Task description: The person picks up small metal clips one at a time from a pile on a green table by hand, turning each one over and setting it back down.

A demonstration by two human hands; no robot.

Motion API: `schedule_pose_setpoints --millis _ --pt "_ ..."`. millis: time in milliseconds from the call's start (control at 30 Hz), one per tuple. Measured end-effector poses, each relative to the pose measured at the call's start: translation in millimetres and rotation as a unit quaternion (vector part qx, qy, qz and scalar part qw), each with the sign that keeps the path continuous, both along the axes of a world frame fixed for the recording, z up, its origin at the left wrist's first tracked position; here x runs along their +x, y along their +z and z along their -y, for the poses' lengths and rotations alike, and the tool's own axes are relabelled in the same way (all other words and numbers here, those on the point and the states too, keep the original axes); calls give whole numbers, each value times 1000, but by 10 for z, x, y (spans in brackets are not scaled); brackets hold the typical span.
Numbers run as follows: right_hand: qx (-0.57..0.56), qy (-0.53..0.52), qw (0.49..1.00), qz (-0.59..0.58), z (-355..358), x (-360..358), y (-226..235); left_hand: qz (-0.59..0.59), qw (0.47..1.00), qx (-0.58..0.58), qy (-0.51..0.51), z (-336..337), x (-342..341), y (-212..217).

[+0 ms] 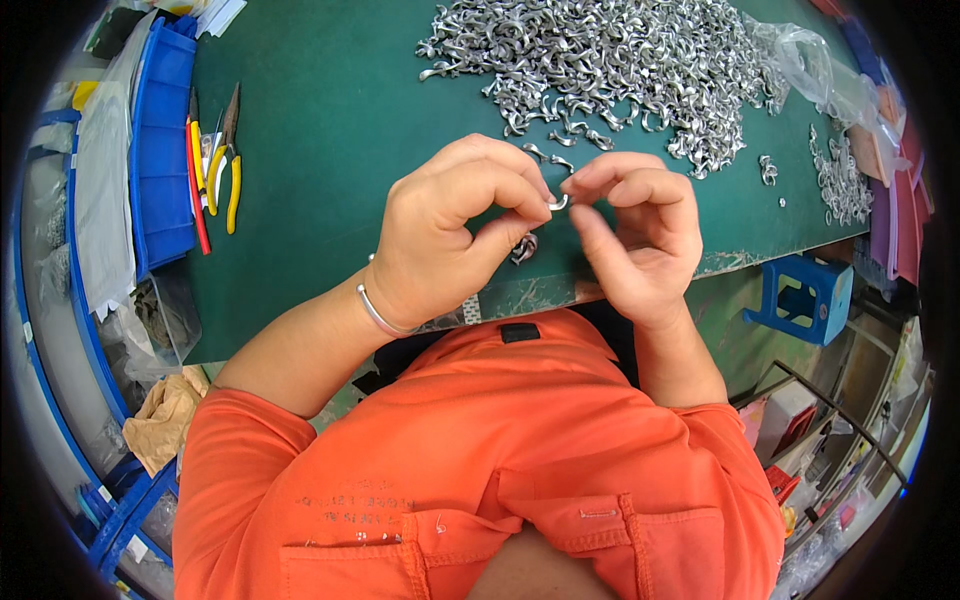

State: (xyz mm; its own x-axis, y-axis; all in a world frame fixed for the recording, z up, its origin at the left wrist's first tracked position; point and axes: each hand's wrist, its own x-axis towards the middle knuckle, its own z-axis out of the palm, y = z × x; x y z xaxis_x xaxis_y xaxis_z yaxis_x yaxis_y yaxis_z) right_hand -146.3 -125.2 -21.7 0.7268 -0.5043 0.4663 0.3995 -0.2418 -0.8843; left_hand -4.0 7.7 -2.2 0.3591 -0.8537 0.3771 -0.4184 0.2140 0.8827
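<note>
Over the near edge of the green table, my left hand [455, 215] pinches a small, shiny, curved metal piece [559, 203] between thumb and fingertips. Facing it, my right hand [640, 220] is open, thumb and index finger apart, with the index fingertip close beside the piece. Just below my left fingertips lies another small metal piece [523, 249] on the tabletop. A few loose curved pieces [548, 156] are strung out beyond my hands toward a big heap of silver curved metal pieces [620, 70].
On the left lie yellow-handled pliers [233, 165] and a red-handled tool [198, 190] beside a blue bin [163, 150]. At the right are a smaller group of metal pieces [843, 180] and a clear plastic bag [815, 65]. A blue stool [803, 300] stands below the table.
</note>
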Motion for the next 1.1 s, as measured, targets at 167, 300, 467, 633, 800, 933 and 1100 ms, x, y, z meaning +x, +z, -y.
schedule_pose_setpoints --millis 167,300,467,633,800,933,1100 --pt "-77 -167 980 -79 113 -2 4 60 998 -29 2 4 -12 46" --pt "-181 -173 954 -166 118 27 53 68 998 -13 11 -9 -11 41" --pt "-304 -162 915 -209 50 73 21 122 991 53 9 -19 -25 90" --pt "-311 -173 913 -201 60 85 -4 163 982 85 -36 -20 32 50" --pt "-160 -166 961 -152 -25 62 9 80 992 97 29 -5 -12 74" --pt "-174 -109 978 -45 -15 75 7 -304 936 174 19 22 -52 84" --pt "-108 -72 991 -23 -21 82 3 -284 955 83 4 27 -29 -28"
